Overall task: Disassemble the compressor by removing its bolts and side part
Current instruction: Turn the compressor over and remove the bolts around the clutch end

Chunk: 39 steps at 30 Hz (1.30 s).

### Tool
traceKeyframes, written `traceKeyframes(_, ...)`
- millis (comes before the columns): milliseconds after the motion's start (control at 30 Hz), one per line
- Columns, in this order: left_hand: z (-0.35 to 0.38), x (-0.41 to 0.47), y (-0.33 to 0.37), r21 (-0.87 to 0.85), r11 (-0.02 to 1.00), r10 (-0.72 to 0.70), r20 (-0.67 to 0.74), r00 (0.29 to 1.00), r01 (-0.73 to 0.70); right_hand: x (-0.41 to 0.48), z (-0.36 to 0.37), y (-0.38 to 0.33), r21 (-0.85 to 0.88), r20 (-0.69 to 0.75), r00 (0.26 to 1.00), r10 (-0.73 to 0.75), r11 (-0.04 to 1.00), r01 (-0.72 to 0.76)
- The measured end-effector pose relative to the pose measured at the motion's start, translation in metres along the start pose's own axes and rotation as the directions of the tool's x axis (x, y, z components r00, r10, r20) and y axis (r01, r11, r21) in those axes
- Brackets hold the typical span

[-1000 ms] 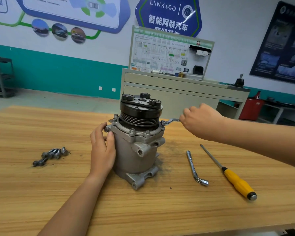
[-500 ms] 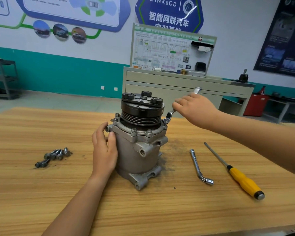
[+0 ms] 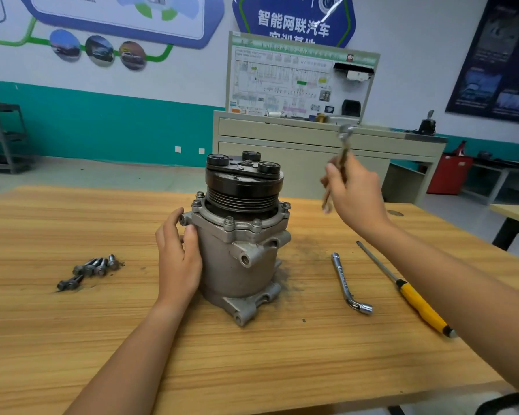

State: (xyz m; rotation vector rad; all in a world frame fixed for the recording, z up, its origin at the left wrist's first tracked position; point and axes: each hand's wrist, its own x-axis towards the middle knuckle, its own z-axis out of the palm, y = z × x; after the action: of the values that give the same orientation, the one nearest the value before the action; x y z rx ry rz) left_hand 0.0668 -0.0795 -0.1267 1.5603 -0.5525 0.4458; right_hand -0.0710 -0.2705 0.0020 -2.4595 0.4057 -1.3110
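- right hand (image 3: pixel 355 194) grips wrench (image 3: pixel 343 142), now lifted clear of the rim bolts (image 3: pixel 229 220); likely resetting
- left hand (image 3: pixel 177 256) clasps compressor (image 3: pixel 240 265), steadying it
- rim bolts seated, side part not free yet

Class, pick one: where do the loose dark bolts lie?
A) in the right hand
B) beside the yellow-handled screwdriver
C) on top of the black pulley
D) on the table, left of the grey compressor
D: the loose dark metal bolts lie clustered on the wooden table, left of the grey metal compressor.
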Motion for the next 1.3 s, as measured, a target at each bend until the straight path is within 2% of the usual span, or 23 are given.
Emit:
traceKeyframes(33,0.0,-0.001,0.0,0.003,1.0,-0.005,0.001,1.0,0.005,-0.009,-0.002,0.0,0.114,-0.003,0.995,0.099,0.989,-0.098)
traceKeyframes(100,0.0,-0.001,0.001,0.006,1.0,-0.008,0.002,1.0,0.008,-0.031,-0.002,0.0,0.228,0.026,0.977,0.214,0.95,-0.214)
traceKeyframes(267,-0.001,-0.002,0.001,-0.001,1.0,-0.014,0.005,1.0,0.014,-0.096,0.022,0.006,0.242,0.181,0.937,0.3,0.909,-0.338)
traceKeyframes(400,-0.001,-0.002,0.001,0.001,1.0,-0.016,0.01,1.0,0.016,-0.122,0.042,0.01,0.244,0.241,0.925,0.295,0.904,-0.352)
traceKeyframes(467,-0.001,-0.001,0.001,-0.003,1.0,-0.02,0.011,1.0,0.02,-0.129,0.049,0.01,0.226,0.274,0.934,0.229,0.929,-0.294)
traceKeyframes(567,0.0,-0.001,-0.001,-0.003,1.0,-0.004,-0.001,1.0,0.004,-0.132,0.047,0.006,0.243,0.229,0.962,0.15,0.948,-0.206)
traceKeyframes(700,0.0,0.0,-0.003,-0.008,1.0,0.007,-0.001,1.0,-0.007,-0.12,0.029,0.001,0.273,0.253,0.941,0.226,0.916,-0.293)
traceKeyframes(867,0.0,-0.001,0.0,-0.035,0.999,-0.02,-0.001,1.0,0.02,-0.097,0.002,-0.001,0.013,0.286,0.94,0.188,0.98,-0.2)
traceKeyframes(1000,0.0,0.0,0.0,-0.032,0.999,-0.019,-0.002,1.0,0.019,-0.086,-0.014,-0.006,-0.227,0.381,0.91,0.161,0.971,-0.076)
traceKeyframes(1067,0.001,0.0,-0.001,-0.035,0.999,-0.022,-0.001,1.0,0.022,-0.08,-0.023,-0.008,-0.431,0.394,0.91,0.13,0.9,0.058)
traceKeyframes(1133,0.001,0.0,-0.001,-0.045,0.998,-0.031,-0.004,0.999,0.031,-0.073,-0.033,-0.014,-0.596,0.429,0.896,0.111,0.781,0.188)
traceKeyframes(1233,0.001,-0.001,0.0,-0.047,0.998,-0.033,-0.002,0.999,0.033,-0.057,-0.043,-0.022,-0.69,0.489,0.867,0.093,0.65,0.319)
traceKeyframes(1300,-0.001,-0.001,-0.001,-0.038,0.999,-0.029,0.003,1.0,0.029,-0.046,-0.047,-0.029,-0.707,0.52,0.851,0.077,0.598,0.378)
